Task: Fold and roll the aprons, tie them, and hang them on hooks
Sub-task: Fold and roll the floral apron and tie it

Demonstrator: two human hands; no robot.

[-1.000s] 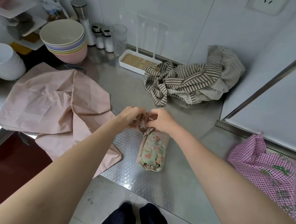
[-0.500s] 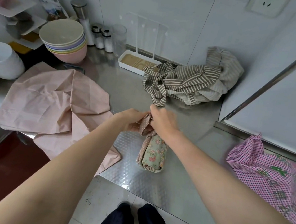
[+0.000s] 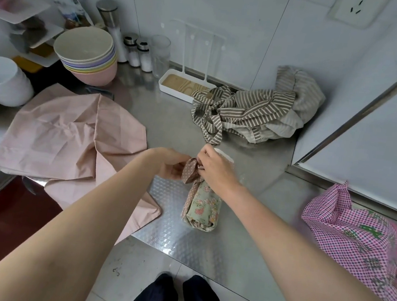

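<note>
A rolled green floral apron point(image 3: 202, 206) lies on the steel counter point(image 3: 207, 246), its near end toward me. A brown polka-dot strap point(image 3: 190, 171) is wrapped around its far end. My left hand point(image 3: 169, 163) pinches the strap's loop from the left. My right hand point(image 3: 215, 169) grips the strap at the top of the roll from the right. A flat pink apron point(image 3: 68, 135) lies to the left. A crumpled striped apron point(image 3: 252, 111) sits at the back. A pink checked apron point(image 3: 363, 236) lies at the right edge.
Stacked pastel bowls point(image 3: 87, 57) and white bowls point(image 3: 3, 80) stand at the back left. Shakers point(image 3: 139, 52), a glass point(image 3: 160, 54) and a white rack with a tray point(image 3: 186, 86) line the wall. A white panel point(image 3: 372, 143) closes the right side.
Both hands have shifted slightly on the strap at the far end of the roll. The strap loop now stands out between them. The roll stays in place.
</note>
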